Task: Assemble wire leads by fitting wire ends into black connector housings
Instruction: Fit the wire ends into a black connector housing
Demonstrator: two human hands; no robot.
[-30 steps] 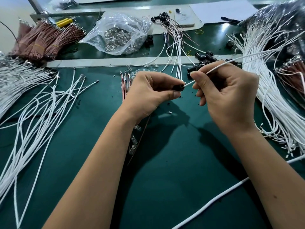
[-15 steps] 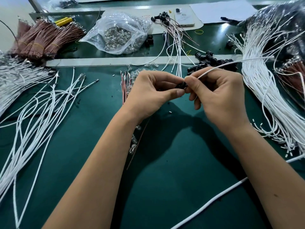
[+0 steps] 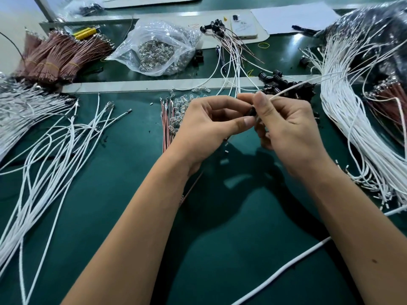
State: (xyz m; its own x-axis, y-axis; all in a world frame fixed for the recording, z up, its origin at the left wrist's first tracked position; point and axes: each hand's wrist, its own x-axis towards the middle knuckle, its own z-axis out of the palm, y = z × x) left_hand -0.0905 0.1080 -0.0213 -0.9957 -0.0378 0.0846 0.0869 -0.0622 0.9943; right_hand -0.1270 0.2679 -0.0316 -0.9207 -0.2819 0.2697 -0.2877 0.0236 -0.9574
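My left hand [image 3: 209, 126] pinches a small black connector housing [image 3: 252, 112] between thumb and fingers at the middle of the green bench. My right hand [image 3: 286, 126] pinches a white wire [image 3: 295, 86] right at the housing; the wire runs up and right toward the big white bundle. The two hands touch at the fingertips, which hide where the wire end meets the housing. A pile of loose black housings [image 3: 284, 84] lies just behind my hands.
A large bundle of white wires [image 3: 352, 119] lies on the right, loose white wires [image 3: 50, 146] on the left. Brown wire bundles [image 3: 55, 60] and a plastic bag of clear parts [image 3: 160, 51] sit behind. Short red leads [image 3: 166, 124] and clear parts lie by my left hand. A phone [image 3: 243, 26] is at the back.
My right hand has moved left and closed onto the housing, bringing the white wire's end to it. My left hand has stayed almost in place, holding the housing.
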